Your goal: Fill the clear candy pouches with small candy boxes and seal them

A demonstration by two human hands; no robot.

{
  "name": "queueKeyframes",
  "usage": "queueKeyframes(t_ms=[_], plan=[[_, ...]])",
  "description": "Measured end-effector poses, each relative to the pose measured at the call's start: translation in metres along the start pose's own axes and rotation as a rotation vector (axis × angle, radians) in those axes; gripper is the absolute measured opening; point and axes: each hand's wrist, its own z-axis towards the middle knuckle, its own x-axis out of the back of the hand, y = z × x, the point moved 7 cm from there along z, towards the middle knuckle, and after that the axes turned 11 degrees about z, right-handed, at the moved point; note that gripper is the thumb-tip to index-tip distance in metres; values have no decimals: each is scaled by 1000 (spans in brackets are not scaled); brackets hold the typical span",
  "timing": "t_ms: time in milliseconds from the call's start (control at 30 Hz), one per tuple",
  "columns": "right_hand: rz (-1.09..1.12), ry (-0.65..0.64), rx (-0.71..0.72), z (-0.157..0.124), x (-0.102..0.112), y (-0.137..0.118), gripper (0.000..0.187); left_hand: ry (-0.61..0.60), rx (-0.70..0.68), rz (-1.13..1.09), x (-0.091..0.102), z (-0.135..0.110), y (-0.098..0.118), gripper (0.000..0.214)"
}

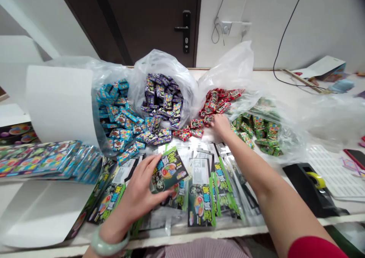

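Red sleeve [316,247], cropped; left hand [139,187], fingers apart, spans packet [170,171]; right hand [221,125], grip indiscernible.

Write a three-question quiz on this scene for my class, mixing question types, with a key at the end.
1. True or false: the left hand touches a pouch.
2. Pick one: which colour are the packets at the right hand's fingers? A) blue B) green C) red
3. What lies between the blue packets and the red packets?

Key: 1. True. 2. C. 3. The purple packets.
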Motion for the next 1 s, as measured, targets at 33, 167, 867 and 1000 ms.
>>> queueKeyframes(t_ms=[33, 167, 867, 1000], plan=[[-22, 13, -24, 8, -3, 4, 29, -10, 1, 6, -1, -2, -2, 87], [-28, 17, -77, 19, -8, 17, 22, -30, 11, 22, -3, -10, -10, 88], [406, -258, 425, -182, -6, -8, 41, -41, 22, 16, -4, -16, -15, 87], [200, -79, 216, -191, 1, -8, 48, -36, 3, 19, -7, -16, -12, 88]])
